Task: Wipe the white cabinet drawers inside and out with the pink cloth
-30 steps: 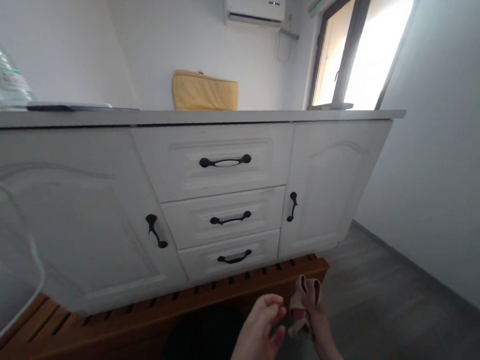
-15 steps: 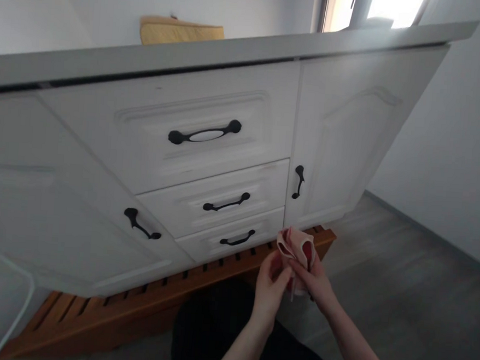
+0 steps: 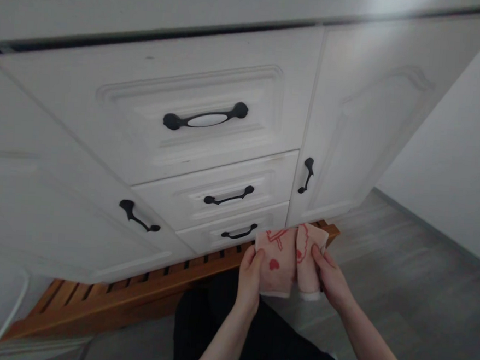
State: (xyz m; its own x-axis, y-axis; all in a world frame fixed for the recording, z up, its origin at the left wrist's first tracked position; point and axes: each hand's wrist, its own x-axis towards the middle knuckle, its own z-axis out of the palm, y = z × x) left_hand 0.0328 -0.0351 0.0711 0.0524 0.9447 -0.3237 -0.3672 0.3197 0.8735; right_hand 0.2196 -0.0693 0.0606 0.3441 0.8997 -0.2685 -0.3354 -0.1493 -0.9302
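Pink cloth (image 3: 275, 275): located right of centre in the lower frame, spread between both hands. Left hand (image 3: 250, 274): fingers grasp the left edge. Right hand (image 3: 334, 276): fingers grasp the right edge. A fold runs top to bottom; pale hems point toward the frame bottom. Long axis: cannot be determined.

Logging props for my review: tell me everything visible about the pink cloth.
The pale pink cloth looks soft, with red lines, a red heart and whitish lower edges. It is held partly spread, its wider left section set off from a narrower right one. The left hand grips its left edge, the right hand its right edge, in front of the wooden bench.
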